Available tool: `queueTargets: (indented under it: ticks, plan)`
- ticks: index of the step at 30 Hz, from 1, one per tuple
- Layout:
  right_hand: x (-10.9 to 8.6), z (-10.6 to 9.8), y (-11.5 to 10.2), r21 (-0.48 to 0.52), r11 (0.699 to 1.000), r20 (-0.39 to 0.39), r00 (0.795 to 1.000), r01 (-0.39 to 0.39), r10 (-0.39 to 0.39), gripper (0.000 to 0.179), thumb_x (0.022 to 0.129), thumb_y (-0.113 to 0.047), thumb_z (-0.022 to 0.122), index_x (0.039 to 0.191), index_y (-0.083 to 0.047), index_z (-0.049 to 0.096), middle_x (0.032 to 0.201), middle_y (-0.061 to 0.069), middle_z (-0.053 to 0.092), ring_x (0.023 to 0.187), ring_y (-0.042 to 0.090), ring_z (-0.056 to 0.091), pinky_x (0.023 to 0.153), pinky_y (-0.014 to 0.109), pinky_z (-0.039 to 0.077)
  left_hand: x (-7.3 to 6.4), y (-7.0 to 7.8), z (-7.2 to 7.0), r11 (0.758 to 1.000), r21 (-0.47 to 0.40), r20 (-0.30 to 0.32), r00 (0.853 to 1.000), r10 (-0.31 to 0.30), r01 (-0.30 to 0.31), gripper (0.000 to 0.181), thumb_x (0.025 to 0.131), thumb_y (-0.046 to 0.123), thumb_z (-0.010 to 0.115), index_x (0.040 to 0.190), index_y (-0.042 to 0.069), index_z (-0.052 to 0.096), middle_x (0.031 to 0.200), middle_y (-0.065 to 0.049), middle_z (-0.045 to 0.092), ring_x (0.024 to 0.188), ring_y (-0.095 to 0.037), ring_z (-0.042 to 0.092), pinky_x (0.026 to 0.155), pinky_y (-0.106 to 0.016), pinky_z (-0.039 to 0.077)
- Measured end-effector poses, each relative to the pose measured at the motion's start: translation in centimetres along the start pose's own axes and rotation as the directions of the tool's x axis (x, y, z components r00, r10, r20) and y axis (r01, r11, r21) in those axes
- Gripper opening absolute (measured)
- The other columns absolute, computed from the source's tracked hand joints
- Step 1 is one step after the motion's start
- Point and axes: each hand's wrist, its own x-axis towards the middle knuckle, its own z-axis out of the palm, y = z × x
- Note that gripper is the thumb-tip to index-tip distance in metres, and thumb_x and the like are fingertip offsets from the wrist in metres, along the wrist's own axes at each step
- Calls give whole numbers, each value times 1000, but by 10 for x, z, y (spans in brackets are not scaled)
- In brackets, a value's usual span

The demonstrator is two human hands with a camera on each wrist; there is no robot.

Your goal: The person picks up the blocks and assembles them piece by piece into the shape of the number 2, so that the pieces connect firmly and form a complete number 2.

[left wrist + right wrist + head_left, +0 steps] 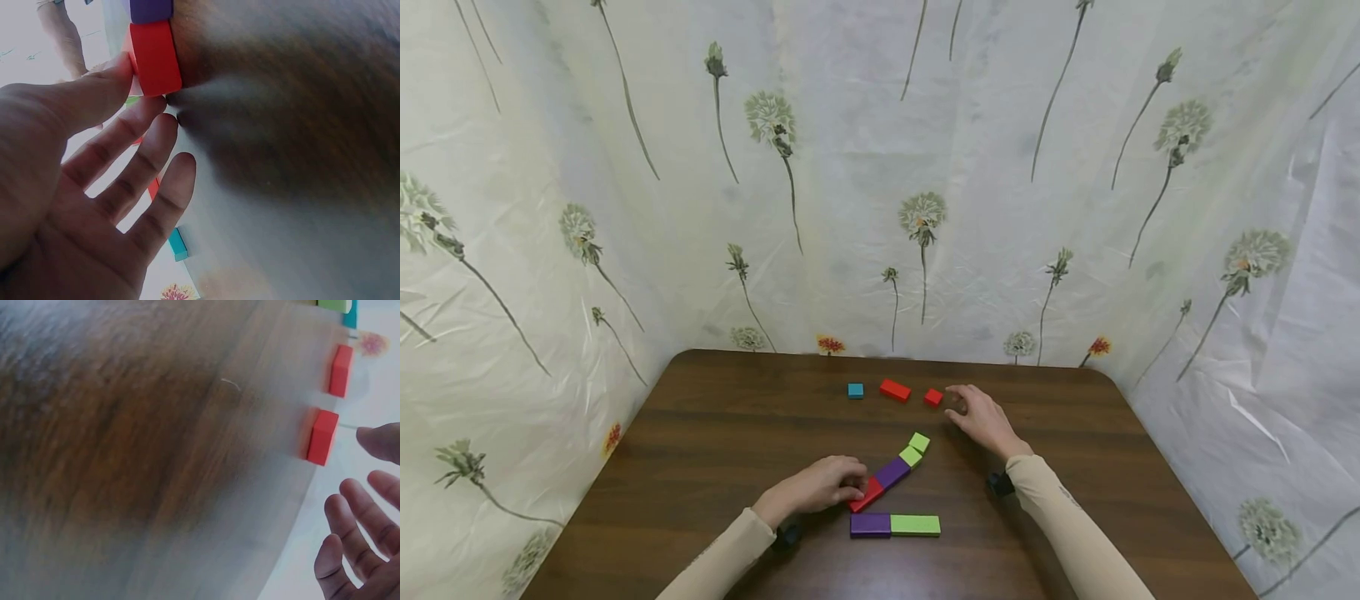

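Left fingers (161, 134) pinch a red block (157, 59), right fingers (369, 514) spread, brown tabletop (737, 417) below, floral sheeting (850, 208) around

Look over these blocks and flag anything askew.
The far green block of the slanted row sits twisted against its green neighbour, while the row's other blocks roughly line up. It may be deliberate. Nothing visible looks spilled or damaged.

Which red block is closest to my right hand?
The small red block, just left of your right hand. The longer red block lies farther left, and the third red block is at your left hand.
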Motion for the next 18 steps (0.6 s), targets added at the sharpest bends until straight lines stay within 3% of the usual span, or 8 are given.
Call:
queueTargets:
  ticks: [8,18]
  plan:
    - [3,6,3,-1,1000,14,999,-31,31,45,88,-26,71,129,-13,59,111,4,63,90,18,63,72,39,52,1,0,0,1000,-20,14,1000,-20,20,10,93,18,65,85,18,59,83,11,55,74,0,47,69,-17,42]
    - [7,6,5,8,1000,9,1000,-28,28,44,88,-26,71,128,-13,59,109,4,63,90,19,64,72,40,53,0,2,-1,1000,-18,2,1000,-2,2,9,92,17,65,85,17,60,83,10,55,75,0,47,69,-16,42]
